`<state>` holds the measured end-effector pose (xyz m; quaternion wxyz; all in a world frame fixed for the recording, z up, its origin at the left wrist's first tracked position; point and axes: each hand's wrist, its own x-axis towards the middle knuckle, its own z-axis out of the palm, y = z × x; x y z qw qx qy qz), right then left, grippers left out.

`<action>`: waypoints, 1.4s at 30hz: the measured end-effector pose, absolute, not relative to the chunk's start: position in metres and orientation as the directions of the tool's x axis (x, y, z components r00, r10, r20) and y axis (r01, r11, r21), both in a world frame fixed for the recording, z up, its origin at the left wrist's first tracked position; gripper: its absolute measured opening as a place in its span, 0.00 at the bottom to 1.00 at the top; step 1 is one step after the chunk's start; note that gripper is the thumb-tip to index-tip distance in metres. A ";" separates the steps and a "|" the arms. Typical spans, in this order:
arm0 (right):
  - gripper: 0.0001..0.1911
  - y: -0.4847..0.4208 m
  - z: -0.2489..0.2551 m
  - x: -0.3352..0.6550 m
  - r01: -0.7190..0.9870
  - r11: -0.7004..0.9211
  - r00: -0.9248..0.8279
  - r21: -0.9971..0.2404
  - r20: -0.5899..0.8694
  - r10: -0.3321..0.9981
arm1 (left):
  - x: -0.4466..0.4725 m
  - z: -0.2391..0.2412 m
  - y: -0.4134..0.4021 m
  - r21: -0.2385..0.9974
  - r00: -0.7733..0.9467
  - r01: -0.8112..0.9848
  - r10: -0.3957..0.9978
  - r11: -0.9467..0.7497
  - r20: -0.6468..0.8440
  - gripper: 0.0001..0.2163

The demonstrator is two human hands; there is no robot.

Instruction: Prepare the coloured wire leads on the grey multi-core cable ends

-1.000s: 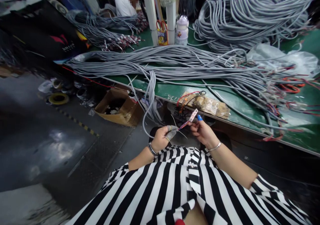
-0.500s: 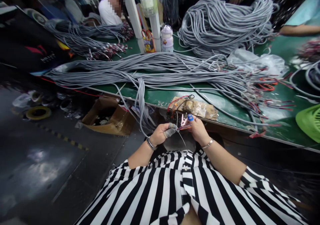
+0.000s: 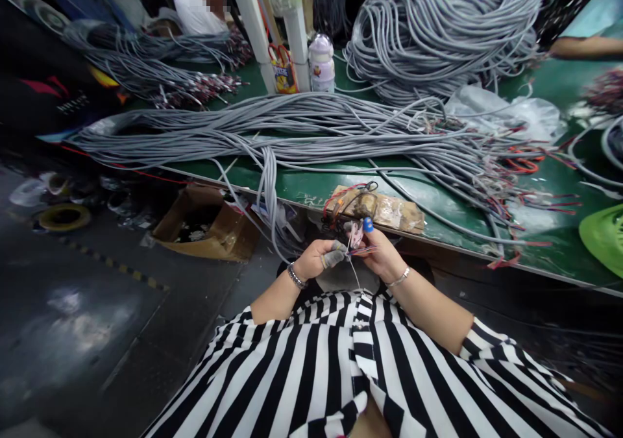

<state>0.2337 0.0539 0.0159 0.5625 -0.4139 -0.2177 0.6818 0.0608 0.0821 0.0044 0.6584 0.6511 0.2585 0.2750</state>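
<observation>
My left hand (image 3: pixel 315 260), with grey coverings on its fingertips, is closed in a pinch on a cable end. Thin coloured wires (image 3: pixel 361 252) fan out from that pinch toward the right, and a thin white strand (image 3: pixel 355 274) hangs below it. My right hand (image 3: pixel 384 256) wears a blue thumb cover (image 3: pixel 368 224). Its fingers are closed on a small pink tool (image 3: pixel 357 234), whose exact kind I cannot make out. The tool is just above the coloured wires, close to my left fingertips. Part of it is hidden by my right fingers.
Long grey cables (image 3: pixel 302 146) lie across the green table (image 3: pixel 311 188), some drooping over its front edge. A taped wooden block (image 3: pixel 389 209) sits near that edge. Behind are a coiled cable pile (image 3: pixel 438 36) and a bottle (image 3: pixel 321 65). A cardboard box (image 3: pixel 207 224) stands below, left.
My right hand has shifted slightly left, and the pink tool is now turned and more covered by the fingers. My left hand keeps its pinch. The whole view has moved a little.
</observation>
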 end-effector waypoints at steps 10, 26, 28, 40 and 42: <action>0.29 0.052 0.013 0.229 -0.602 -0.266 0.013 -0.753 -0.343 0.939 | 0.071 0.008 0.084 0.998 0.747 0.001 0.663 -0.059 0.039 0.23; 0.24 0.023 -0.006 0.261 -0.534 -0.246 0.049 -0.809 -0.321 0.946 | 0.009 -0.010 0.026 0.978 0.547 0.208 0.831 -0.014 -0.105 0.14; 0.19 0.013 -0.001 0.270 -0.322 -0.139 0.202 -0.936 -0.211 0.956 | -0.002 -0.021 0.026 0.962 0.335 0.259 0.926 0.089 -0.176 0.14; 0.06 0.033 0.038 0.364 0.928 0.067 0.132 -0.367 0.492 0.861 | -0.043 -0.023 0.013 0.952 -0.161 0.259 0.979 0.165 -0.126 0.15; 0.06 0.034 0.034 0.361 0.937 0.061 0.122 -0.344 0.486 0.865 | -0.044 -0.023 0.012 0.946 -0.194 0.287 0.976 0.152 -0.098 0.15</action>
